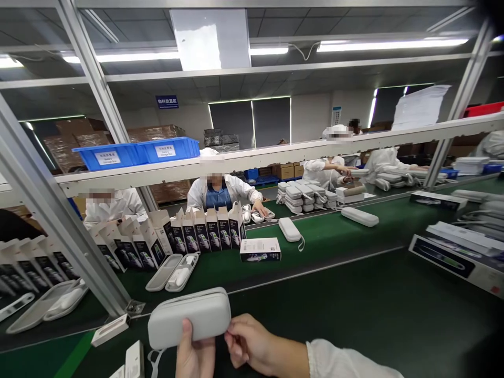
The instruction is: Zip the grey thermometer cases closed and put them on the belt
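Note:
A grey zip case is held up near the bottom middle of the head view, above the green conveyor belt. My left hand grips it from below, thumb on its front face. My right hand pinches the case's right end, where the zipper runs. A white sleeve covers my right forearm. A cord hangs from the case's lower left corner.
An open grey case and a row of upright open product boxes stand on the belt behind. A flat box and closed cases lie further right. Co-workers in white sit across the belt. A metal frame post slants at left.

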Demonstrator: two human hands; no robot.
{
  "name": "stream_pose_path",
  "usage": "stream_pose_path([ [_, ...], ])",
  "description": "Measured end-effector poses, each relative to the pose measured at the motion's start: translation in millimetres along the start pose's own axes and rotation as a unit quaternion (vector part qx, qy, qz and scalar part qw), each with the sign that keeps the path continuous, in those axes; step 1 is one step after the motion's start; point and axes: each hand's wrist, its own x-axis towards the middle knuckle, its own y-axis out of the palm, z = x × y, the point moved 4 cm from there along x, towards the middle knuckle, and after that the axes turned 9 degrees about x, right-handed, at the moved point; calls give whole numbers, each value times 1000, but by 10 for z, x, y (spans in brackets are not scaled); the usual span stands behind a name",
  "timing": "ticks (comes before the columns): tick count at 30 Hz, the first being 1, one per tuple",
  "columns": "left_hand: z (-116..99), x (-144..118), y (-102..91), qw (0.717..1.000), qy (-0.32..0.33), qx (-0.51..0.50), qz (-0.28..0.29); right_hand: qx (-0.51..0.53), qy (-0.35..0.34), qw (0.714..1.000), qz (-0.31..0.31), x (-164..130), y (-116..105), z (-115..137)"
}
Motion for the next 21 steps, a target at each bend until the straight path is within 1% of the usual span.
stream_pose_path([
  [3, -52, -40, 30, 999, 38, 25, -22, 90, 75, 993, 16, -84, 116, 143],
  [5, -84, -31, 4, 996, 67, 52, -23, 122, 105, 987, 5, -130, 161, 298],
  [7, -129, 4, -51, 989, 101, 103, -12, 112, 107, 988, -12, -146, 156, 479],
  [8, -159, 25, -83, 982, 121, 145, -5, 89, 107, 990, -23, -144, 135, 560],
  [10, -217, 58, -121, 953, 152, 262, 20, 21, 120, 991, -51, -134, 73, 672],
  [11, -239, 63, -120, 930, 164, 325, 42, -18, 131, 989, -63, -131, 43, 706],
  [13, -253, 46, -74, 872, 175, 445, 104, -94, 144, 983, -72, -130, 17, 759],
  [15, -228, -15, 22, 798, 179, 545, 188, -144, 128, 979, -70, -141, 40, 847],
  [17, -205, -104, 140, 717, 198, 618, 254, -189, 83, 977, -59, -169, 106, 1004],
  [18, -206, -153, 204, 681, 216, 644, 274, -214, 53, 974, -56, -192, 145, 1105],
  [19, -218, -202, 269, 649, 241, 665, 282, -245, 21, 968, -53, -223, 186, 1212],
  [21, -251, -284, 388, 595, 282, 704, 265, -332, -39, 941, -45, -302, 273, 1395],
])
